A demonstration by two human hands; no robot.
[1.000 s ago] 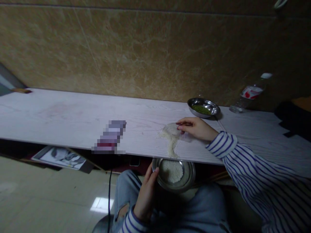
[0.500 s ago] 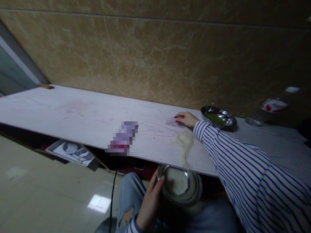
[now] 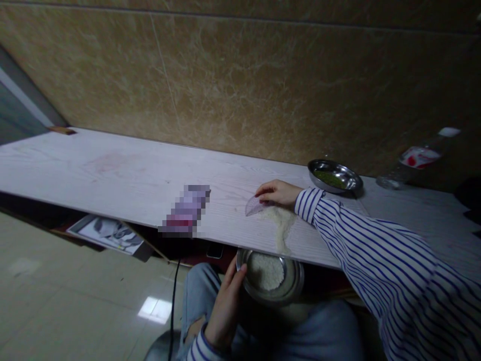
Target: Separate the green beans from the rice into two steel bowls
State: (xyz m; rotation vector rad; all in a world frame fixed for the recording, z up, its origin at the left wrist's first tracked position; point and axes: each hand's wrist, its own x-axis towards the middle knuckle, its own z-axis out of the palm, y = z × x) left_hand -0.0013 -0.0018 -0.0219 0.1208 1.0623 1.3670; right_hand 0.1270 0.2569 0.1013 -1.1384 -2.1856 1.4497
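Observation:
My right hand (image 3: 277,193) is closed on a thin, see-through, purplish plastic piece with a rounded edge (image 3: 252,206); its exact kind is unclear. The piece stands tilted on the white tabletop, at the left end of a spread of white rice (image 3: 280,220). That rice trails in a narrow strip toward the table's front edge. Below the edge, over the lap, my left hand (image 3: 227,301) grips the left rim of a steel bowl (image 3: 296,283), thumb on the rim. More rice (image 3: 267,271) lies inside this bowl.
Behind my right forearm stands a steel bowl (image 3: 355,183) with green grains (image 3: 328,178). Farther right is a clear plastic bottle (image 3: 419,156). A blurred-out flat purple item (image 3: 188,208) lies left of the rice. Under the tabletop are an open drawer (image 3: 108,233) and a phone-like object (image 3: 215,250).
My right hand has moved left and nearer to me, bringing the plastic piece to the rice's left edge. My left hand still holds the bowl. The whole view has shifted slightly.

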